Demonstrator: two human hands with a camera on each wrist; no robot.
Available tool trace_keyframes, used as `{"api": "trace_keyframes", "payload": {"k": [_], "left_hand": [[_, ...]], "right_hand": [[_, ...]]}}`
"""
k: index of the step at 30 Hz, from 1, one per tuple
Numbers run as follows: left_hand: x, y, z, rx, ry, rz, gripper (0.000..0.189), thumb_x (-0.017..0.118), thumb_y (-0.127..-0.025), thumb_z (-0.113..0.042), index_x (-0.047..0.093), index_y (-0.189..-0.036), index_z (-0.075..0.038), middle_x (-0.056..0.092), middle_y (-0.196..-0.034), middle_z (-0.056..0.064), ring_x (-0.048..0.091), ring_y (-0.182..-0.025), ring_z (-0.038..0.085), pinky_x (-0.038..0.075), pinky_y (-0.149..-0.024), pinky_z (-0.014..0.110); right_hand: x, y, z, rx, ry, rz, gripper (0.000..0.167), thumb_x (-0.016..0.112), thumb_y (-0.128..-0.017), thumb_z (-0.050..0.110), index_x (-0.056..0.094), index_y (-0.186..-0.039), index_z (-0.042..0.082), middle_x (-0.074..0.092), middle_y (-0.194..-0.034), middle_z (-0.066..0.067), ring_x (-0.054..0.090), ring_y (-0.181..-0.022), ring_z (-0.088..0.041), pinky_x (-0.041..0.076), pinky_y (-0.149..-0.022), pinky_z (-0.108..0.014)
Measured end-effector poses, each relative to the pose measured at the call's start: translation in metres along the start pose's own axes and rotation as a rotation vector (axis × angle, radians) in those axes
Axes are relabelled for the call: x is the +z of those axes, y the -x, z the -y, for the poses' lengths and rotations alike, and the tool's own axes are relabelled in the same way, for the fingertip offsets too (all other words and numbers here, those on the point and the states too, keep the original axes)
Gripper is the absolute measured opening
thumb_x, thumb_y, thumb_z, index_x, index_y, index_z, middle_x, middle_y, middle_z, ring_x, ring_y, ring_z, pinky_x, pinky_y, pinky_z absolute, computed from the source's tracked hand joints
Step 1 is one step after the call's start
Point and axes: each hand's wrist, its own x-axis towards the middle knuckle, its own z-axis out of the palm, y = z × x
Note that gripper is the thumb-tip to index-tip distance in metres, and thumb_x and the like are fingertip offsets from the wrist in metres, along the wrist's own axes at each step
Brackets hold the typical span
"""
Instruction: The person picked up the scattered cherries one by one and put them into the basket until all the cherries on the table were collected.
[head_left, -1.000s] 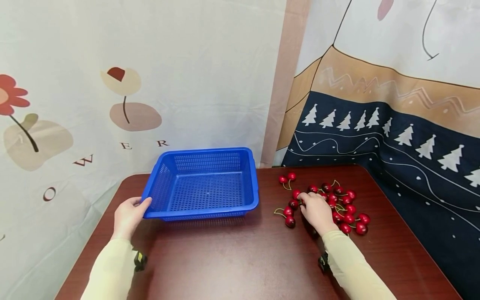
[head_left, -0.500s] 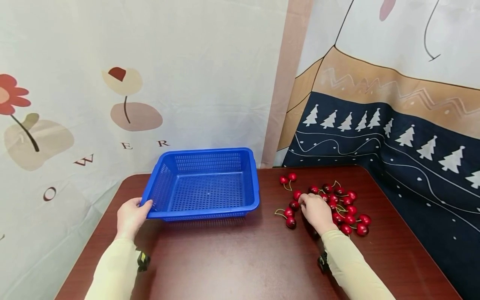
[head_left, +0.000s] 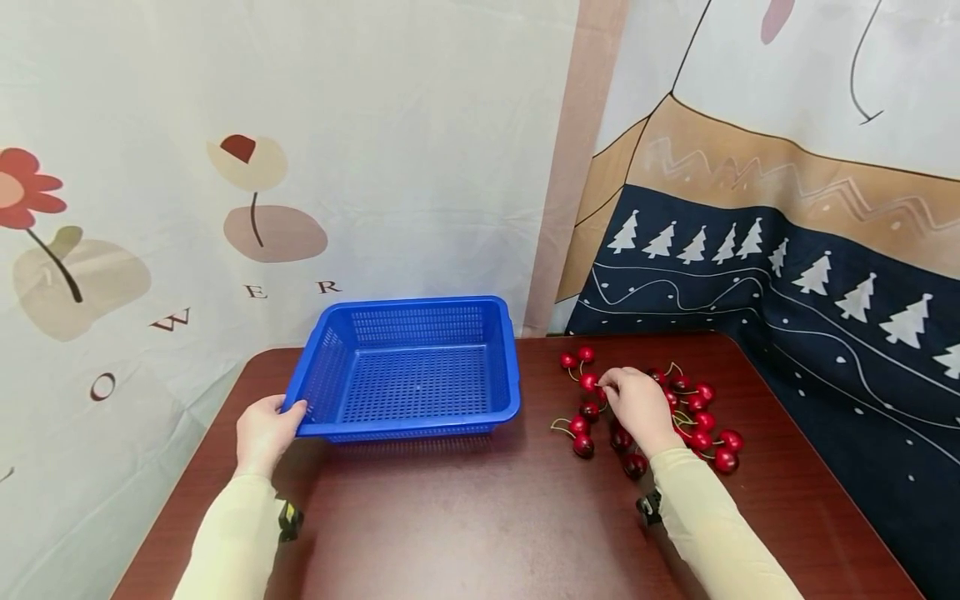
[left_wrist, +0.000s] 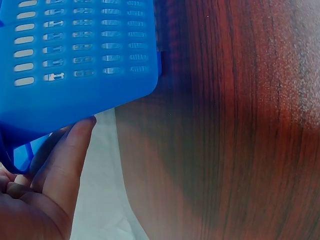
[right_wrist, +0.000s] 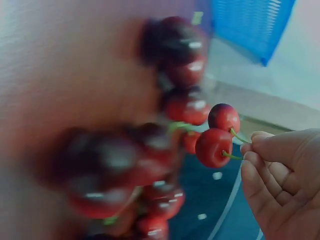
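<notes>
My left hand grips the near left corner of a blue plastic basket, its thumb on the rim. In the left wrist view the thumb presses the basket's slotted wall. My right hand pinches the green stems of a pair of red cherries between thumb and fingertips, as the right wrist view shows. These cherries hang at the left side of the hand, above the table. Other cherries lie around and partly behind the right hand.
Several loose cherries lie between the basket and my right hand. A brown wooden table bears everything. Behind it hang a pale printed cloth and a dark blue tree-patterned cloth.
My right hand has risen slightly from the pile with a pair of cherries by their stems, uncovering cherries beneath it. My left hand keeps its grip on the basket, which stays in place.
</notes>
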Motion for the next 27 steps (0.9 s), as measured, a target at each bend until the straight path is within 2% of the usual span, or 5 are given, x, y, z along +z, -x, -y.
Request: {"api": "trace_keyframes", "payload": {"k": [5,9,17,27], "left_hand": [[0.001,-0.001,0.0,-0.008,0.007,-0.002,0.044,0.06,-0.095,-0.022,0.062,-0.115,0.017,0.068,-0.097,0.031,0.063,-0.082,0.04,0.046,-0.063,0.038],[0.001,-0.001,-0.001,-0.018,0.01,-0.001,0.044,0.06,-0.095,-0.021,0.061,-0.115,0.018,0.068,-0.096,0.031,0.064,-0.082,0.04,0.047,-0.062,0.038],[0.001,-0.001,-0.003,-0.038,0.008,0.003,0.045,0.06,-0.094,-0.02,0.06,-0.117,0.018,0.066,-0.103,0.033,0.063,-0.087,0.043,0.049,-0.069,0.045],[0.002,0.0,-0.004,-0.044,0.002,0.004,0.046,0.059,-0.094,-0.02,0.059,-0.12,0.018,0.065,-0.106,0.035,0.062,-0.091,0.044,0.049,-0.075,0.051]], "right_hand": [[-0.016,-0.015,0.018,-0.06,-0.059,-0.057,0.006,0.071,-0.089,0.005,0.074,-0.094,0.005,0.071,-0.095,-0.014,0.065,-0.083,-0.031,0.053,-0.079,-0.047],[-0.03,-0.029,0.037,-0.09,-0.11,-0.062,0.007,0.07,-0.09,0.006,0.075,-0.095,0.007,0.072,-0.096,-0.012,0.065,-0.089,-0.03,0.052,-0.083,-0.046],[-0.046,-0.056,0.073,-0.105,-0.185,0.016,0.01,0.069,-0.093,0.012,0.077,-0.098,0.011,0.072,-0.099,-0.008,0.062,-0.089,-0.025,0.052,-0.083,-0.042],[-0.039,-0.083,0.113,-0.156,-0.226,0.122,0.008,0.07,-0.092,0.014,0.077,-0.094,0.013,0.072,-0.092,-0.003,0.063,-0.088,-0.022,0.053,-0.082,-0.038]]}}
